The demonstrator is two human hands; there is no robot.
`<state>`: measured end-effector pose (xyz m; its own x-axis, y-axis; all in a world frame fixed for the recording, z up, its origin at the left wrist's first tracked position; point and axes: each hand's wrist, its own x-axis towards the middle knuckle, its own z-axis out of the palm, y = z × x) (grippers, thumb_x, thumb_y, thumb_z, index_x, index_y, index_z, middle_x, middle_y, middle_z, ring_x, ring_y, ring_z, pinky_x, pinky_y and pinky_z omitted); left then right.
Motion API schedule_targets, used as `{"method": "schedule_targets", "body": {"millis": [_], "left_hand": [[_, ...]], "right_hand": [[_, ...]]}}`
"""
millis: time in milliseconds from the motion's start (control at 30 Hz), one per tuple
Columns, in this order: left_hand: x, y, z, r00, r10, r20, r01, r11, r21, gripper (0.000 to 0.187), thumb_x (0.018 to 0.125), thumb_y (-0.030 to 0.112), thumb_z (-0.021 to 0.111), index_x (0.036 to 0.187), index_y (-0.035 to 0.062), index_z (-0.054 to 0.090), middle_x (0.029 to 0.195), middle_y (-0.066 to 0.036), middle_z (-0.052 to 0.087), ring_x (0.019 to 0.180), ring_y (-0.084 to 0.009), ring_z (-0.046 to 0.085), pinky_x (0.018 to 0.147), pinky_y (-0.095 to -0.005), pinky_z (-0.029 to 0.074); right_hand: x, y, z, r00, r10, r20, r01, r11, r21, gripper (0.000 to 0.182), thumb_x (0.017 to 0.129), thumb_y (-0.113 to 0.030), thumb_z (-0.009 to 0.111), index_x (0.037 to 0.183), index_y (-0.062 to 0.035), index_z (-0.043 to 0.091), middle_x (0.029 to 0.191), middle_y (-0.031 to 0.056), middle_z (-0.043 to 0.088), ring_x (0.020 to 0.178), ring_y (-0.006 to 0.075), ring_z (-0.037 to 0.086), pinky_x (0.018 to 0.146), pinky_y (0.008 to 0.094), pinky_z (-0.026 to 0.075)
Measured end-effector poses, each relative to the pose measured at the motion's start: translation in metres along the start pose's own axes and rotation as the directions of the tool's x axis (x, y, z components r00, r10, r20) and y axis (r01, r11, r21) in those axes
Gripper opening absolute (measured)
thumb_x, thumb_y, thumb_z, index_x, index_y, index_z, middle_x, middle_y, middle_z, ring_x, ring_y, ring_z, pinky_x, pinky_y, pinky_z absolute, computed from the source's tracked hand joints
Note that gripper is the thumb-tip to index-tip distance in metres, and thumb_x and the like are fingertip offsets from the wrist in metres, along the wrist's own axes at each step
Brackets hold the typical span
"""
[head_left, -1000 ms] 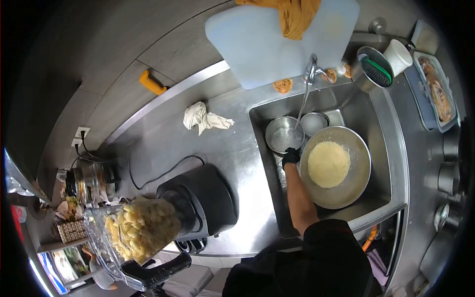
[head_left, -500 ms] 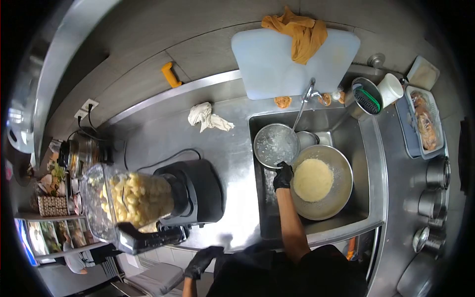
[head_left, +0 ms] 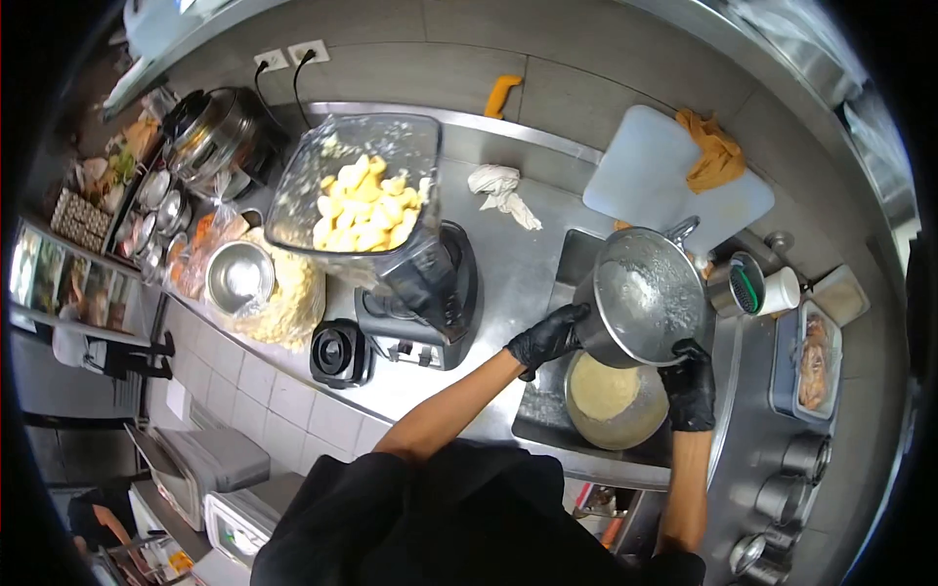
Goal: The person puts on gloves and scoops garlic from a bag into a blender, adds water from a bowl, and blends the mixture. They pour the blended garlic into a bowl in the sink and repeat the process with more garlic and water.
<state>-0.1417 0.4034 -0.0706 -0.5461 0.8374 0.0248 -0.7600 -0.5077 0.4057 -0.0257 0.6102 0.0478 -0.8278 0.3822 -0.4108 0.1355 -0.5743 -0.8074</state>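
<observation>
Both black-gloved hands hold a deep metal pot (head_left: 650, 293) over the sink. Wet whitish residue streaks its inside. My left hand (head_left: 549, 342) is closed on the pot's left side, and my right hand (head_left: 689, 391) grips the near right rim. Below the pot, a wide metal bowl (head_left: 647, 415) in the sink (head_left: 535, 415) holds a pale yellow mass (head_left: 603, 387). The pot covers the bowl's far part. Left of the sink, a clear blender jug (head_left: 303, 200) full of pale yellow pieces, like peeled garlic cloves, stands on a black blender base (head_left: 454, 283).
A white cloth (head_left: 500, 190) lies on the counter behind the blender. The blender lid (head_left: 340, 352) sits left of its base. Further left are a small steel bowl (head_left: 240, 277) and a bag of pale pieces (head_left: 298, 303). A cutting board (head_left: 625, 166) leans behind the sink.
The pot has been lifted from the sink and tipped towards me. My left hand has come up from beside the counter onto it. My view has turned and shifted.
</observation>
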Motion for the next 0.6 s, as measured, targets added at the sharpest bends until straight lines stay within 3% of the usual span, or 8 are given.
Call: {"method": "schedule_targets", "body": {"millis": [33,100,233,267,300,400,533,600], "left_hand": [[0.0,0.009,0.02,0.994,0.054,0.098,-0.049,0.997,-0.056,0.047,0.093,0.022,0.047,0.131,-0.0013,0.035,0.129,-0.015,0.046,0.122,-0.0245,0.044,0.106,-0.0412,0.033],[-0.02,0.019,0.064,0.996,0.094,0.009,-0.094,0.995,-0.02,0.046,0.089,0.012,0.055,0.128,-0.0038,0.037,0.127,-0.015,0.047,0.119,-0.0237,0.047,0.103,-0.0371,0.039],[-0.041,0.032,0.113,0.987,0.157,0.022,-0.158,0.984,0.087,0.058,0.086,0.019,0.06,0.132,-0.0009,0.032,0.126,-0.013,0.047,0.113,-0.0205,0.051,0.094,-0.0331,0.046],[-0.044,0.032,0.121,0.976,0.213,0.036,-0.215,0.97,0.113,0.065,0.084,0.024,0.064,0.134,0.0013,0.029,0.126,-0.011,0.047,0.11,-0.0184,0.053,0.088,-0.0307,0.049],[-0.048,0.03,0.128,0.975,0.217,0.051,-0.221,0.968,0.115,0.065,0.084,0.024,0.064,0.134,0.0013,0.029,0.126,-0.011,0.047,0.11,-0.0184,0.053,0.088,-0.0307,0.049],[-0.063,0.041,0.158,0.967,0.243,-0.083,-0.227,0.96,0.166,0.07,0.081,0.03,0.068,0.133,0.0022,0.03,0.12,-0.008,0.049,0.106,-0.0155,0.053,0.083,-0.0296,0.049],[-0.084,0.07,0.197,0.965,0.262,-0.032,-0.253,0.953,0.166,0.06,0.087,0.022,0.061,0.133,0.004,0.028,0.124,-0.011,0.048,0.112,-0.021,0.052,0.091,-0.0353,0.048],[-0.093,0.078,0.21,0.933,0.348,-0.094,-0.322,0.921,0.221,0.056,0.087,0.021,0.061,0.131,0.0045,0.03,0.123,-0.01,0.049,0.111,-0.0205,0.053,0.091,-0.0349,0.048]], "right_hand": [[-0.005,-0.015,0.001,0.999,0.051,-0.01,-0.051,0.998,-0.023,0.003,0.075,-0.015,0.058,0.075,-0.0127,0.06,0.079,-0.0001,0.058,0.075,0.0145,0.055,0.069,0.029,0.044],[-0.022,-0.036,0.009,1.0,0.003,0.002,-0.003,0.999,-0.053,0.004,0.074,-0.013,0.058,0.074,-0.0099,0.06,0.079,0.0012,0.058,0.078,0.0165,0.056,0.072,0.03,0.045],[-0.048,-0.07,0.011,0.933,-0.312,0.18,0.346,0.915,-0.21,0.01,0.075,-0.007,0.056,0.083,-0.0032,0.06,0.09,0.0068,0.06,0.089,0.0183,0.056,0.085,0.031,0.042],[-0.061,-0.084,0.023,0.946,-0.282,0.159,0.309,0.932,-0.189,0.011,0.077,-0.008,0.055,0.086,-0.0029,0.06,0.09,0.0068,0.06,0.09,0.0178,0.055,0.085,0.0302,0.041],[-0.064,-0.095,0.03,0.919,-0.353,0.177,0.392,0.872,-0.294,0.011,0.079,-0.009,0.055,0.086,-0.0033,0.06,0.09,0.0062,0.059,0.09,0.0173,0.054,0.084,0.0292,0.041],[-0.081,-0.122,0.061,0.901,-0.407,0.148,0.432,0.814,-0.388,0.013,0.078,-0.012,0.056,0.086,-0.0041,0.061,0.089,0.0045,0.059,0.088,0.0163,0.054,0.083,0.029,0.041],[-0.11,-0.139,0.126,0.886,-0.416,0.204,0.463,0.795,-0.391,0.015,0.077,-0.013,0.055,0.086,-0.0029,0.061,0.088,0.0027,0.058,0.089,0.015,0.052,0.084,0.0285,0.04],[-0.11,-0.147,0.134,0.854,-0.463,0.239,0.521,0.758,-0.393,0.016,0.078,-0.014,0.055,0.088,-0.0028,0.06,0.089,0.003,0.057,0.09,0.0152,0.052,0.086,0.028,0.039]]}}
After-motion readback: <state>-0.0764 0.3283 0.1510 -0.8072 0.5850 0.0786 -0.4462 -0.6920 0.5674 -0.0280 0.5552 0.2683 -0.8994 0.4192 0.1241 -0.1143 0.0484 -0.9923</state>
